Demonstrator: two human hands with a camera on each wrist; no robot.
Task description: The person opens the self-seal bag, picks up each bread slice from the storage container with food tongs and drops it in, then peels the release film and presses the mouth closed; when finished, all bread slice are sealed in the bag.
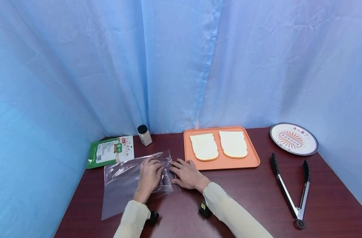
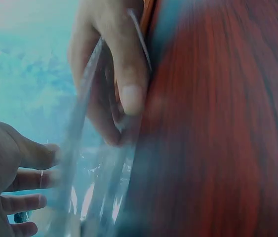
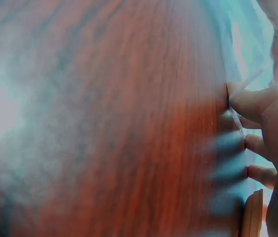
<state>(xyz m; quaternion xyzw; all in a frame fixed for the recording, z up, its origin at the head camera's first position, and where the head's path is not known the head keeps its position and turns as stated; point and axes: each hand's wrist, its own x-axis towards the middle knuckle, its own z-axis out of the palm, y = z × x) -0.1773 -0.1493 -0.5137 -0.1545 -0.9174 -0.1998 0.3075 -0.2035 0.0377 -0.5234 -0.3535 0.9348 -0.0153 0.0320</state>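
Note:
A clear plastic bag (image 1: 121,188) lies flat on the left half of the table, with its open end towards the right. My left hand (image 1: 150,175) is on the bag near that end, fingers bent and pinching the film. Opposite it, my right hand (image 1: 187,173) grips the bag's right edge between thumb and fingers. The left wrist view shows the film standing up between the left hand (image 2: 10,182) and the right hand (image 2: 119,64). In the right wrist view, the right thumb (image 3: 250,106) touches the bag's edge, with the other fingers spread below.
Two bread slices (image 1: 205,147) lie on an orange tray (image 1: 228,164) behind my right hand. A green-and-white packet (image 1: 109,152) and a black-capped jar (image 1: 144,135) stand at the back left. Black-tipped tongs (image 1: 288,191) lie spread at the right, before a patterned plate (image 1: 294,138).

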